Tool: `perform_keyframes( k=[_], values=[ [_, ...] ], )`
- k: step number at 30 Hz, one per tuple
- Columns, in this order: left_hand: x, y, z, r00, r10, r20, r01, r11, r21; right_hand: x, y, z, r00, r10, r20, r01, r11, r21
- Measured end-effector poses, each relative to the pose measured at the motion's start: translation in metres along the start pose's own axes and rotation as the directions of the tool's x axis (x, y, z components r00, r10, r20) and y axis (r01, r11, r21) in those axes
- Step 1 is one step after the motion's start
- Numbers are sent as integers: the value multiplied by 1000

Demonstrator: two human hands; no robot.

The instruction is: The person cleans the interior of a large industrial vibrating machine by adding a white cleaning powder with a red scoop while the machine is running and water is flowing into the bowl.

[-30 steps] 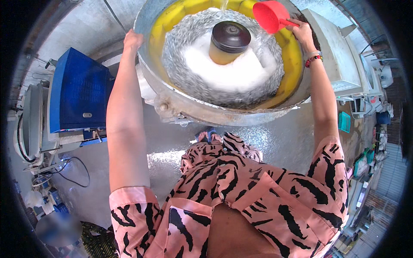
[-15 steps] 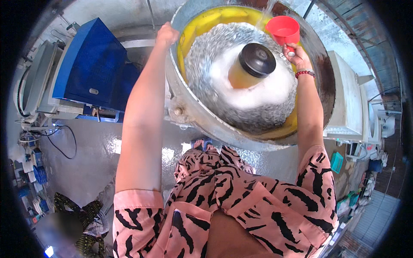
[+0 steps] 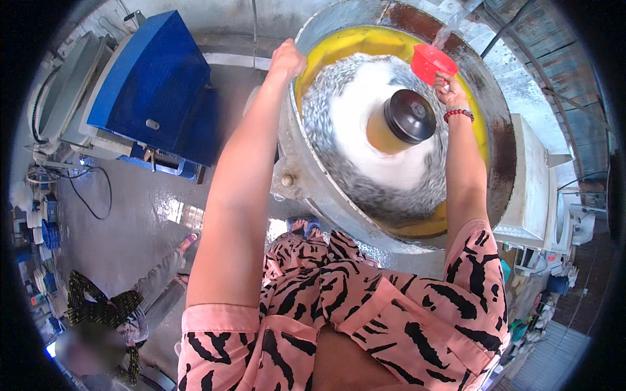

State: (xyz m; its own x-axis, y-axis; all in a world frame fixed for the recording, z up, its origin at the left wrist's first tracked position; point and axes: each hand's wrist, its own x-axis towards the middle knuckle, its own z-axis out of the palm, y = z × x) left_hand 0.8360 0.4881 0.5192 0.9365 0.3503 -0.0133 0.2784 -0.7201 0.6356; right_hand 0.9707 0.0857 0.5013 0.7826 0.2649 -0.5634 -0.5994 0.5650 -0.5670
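Note:
Ahead of me stands a large round metal tub (image 3: 334, 195) with a yellow lining (image 3: 345, 43). Inside, a blurred ring of small grey shiny pieces (image 3: 378, 189) with white foam (image 3: 352, 98) surrounds a central post with a black cap (image 3: 409, 116). My left hand (image 3: 287, 61) is closed on the tub's left rim, its fingertips partly hidden. My right hand (image 3: 448, 90) grips the handle of a red plastic dipper (image 3: 432, 63), held tilted over the tub's far right side. Water (image 3: 447, 36) streams down at the dipper from above.
A blue machine cabinet (image 3: 153, 85) stands to the left, a pale box-shaped housing (image 3: 527, 179) to the right. Another person in a dark patterned top (image 3: 98, 300) is at the lower left. The grey floor (image 3: 124, 195) looks wet and shiny.
The dipper has tipped from nearly level to tilted. The view has shifted, so the tub lies further right and lower. My left hand stays on the rim; the other person's leg now shows.

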Motion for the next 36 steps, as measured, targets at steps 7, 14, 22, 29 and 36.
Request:
perform_keyframes(
  k=[7, 14, 22, 29, 36],
  values=[
    [-1, -1, -1, 1000, -3, 3, 3, 1000, -21, 0, 7, 0, 999, -33, 32, 33, 999, 17],
    [3, -5, -2, 1000, -19, 22, 19, 1000, 3, -3, 16, -8, 967, -240, -87, 194, 912, -360],
    [6, -4, -1, 999, -25, 25, 24, 999, 46, -55, 13, -5, 609, -725, 321, -251, -561, -789],
    [11, -3, 0, 999, 14, 35, -16, 997, 80, -35, -20, -17, 622, -778, 91, -129, -217, -968],
    [7, -4, 4, 1000, 26, 4, -26, 999, 37, -6, -9, -15, 993, -82, -80, 52, 944, -325]
  ],
)
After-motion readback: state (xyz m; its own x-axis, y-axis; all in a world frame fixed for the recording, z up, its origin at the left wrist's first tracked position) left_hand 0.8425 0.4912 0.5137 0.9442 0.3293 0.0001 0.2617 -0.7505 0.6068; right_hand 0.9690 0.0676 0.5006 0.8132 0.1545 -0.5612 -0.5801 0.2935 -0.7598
